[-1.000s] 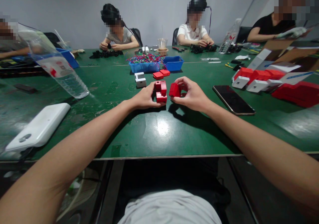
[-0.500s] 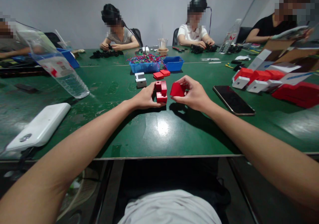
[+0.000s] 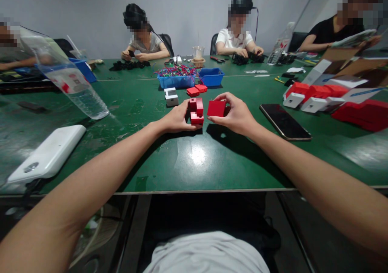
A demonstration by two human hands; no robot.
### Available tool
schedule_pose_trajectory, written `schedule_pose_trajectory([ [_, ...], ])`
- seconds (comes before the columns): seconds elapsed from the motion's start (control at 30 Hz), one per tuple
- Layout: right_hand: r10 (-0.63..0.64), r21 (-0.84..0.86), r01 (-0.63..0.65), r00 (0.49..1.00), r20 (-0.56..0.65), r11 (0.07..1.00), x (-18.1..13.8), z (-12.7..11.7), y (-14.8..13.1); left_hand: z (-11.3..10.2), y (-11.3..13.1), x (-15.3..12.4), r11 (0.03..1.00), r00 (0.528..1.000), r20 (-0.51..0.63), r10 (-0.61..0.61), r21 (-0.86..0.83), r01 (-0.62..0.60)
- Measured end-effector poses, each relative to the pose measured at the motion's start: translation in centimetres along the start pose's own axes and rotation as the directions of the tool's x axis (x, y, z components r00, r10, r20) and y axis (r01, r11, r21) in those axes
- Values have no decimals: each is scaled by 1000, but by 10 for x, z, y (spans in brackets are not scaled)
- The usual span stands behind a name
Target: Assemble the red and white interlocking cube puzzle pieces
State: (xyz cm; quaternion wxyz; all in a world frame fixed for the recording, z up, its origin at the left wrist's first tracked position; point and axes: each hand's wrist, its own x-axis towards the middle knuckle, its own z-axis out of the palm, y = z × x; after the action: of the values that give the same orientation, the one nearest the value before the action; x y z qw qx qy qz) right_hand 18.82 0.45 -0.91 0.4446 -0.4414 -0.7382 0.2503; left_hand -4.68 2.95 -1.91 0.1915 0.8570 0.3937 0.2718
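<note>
My left hand point(image 3: 176, 118) grips a red notched plastic block point(image 3: 196, 111) just above the green table point(image 3: 194, 159). My right hand point(image 3: 238, 114) pinches a second red block point(image 3: 216, 108), flat face toward me, a small gap to the right of the first. Behind them lie two small red parts point(image 3: 196, 90) and two white blocks point(image 3: 171, 97).
A black phone point(image 3: 285, 121) lies right of my hand. Red and white parts point(image 3: 315, 95) pile at the far right. A blue tray of coloured wires point(image 3: 176, 79) and a blue bin point(image 3: 211, 77) stand behind. A tilted water bottle point(image 3: 65, 81) and white device point(image 3: 48, 153) sit left. Other people work across the table.
My right hand has turned its red block so a flat face shows, and raised it slightly. My left hand and its block have stayed put.
</note>
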Motion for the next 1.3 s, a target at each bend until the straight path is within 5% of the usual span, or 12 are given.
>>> schedule_pose_trajectory([
  [0.17,-11,-18,11,999,-34,1000,2,0,1,-1,0,0,1000,1000,13,-10,11,10],
  [0.4,213,204,-212,977,17,956,3,-1,-10,0,0,1,1000,1000,12,0,12,0],
  [0.73,470,548,-584,810,350,599,5,-5,-13,1,-4,1,1000,1000,4,3,7,-3],
  [1.3,383,616,-582,813,438,530,4,-5,-12,0,-3,0,1000,1000,13,1,17,-1],
])
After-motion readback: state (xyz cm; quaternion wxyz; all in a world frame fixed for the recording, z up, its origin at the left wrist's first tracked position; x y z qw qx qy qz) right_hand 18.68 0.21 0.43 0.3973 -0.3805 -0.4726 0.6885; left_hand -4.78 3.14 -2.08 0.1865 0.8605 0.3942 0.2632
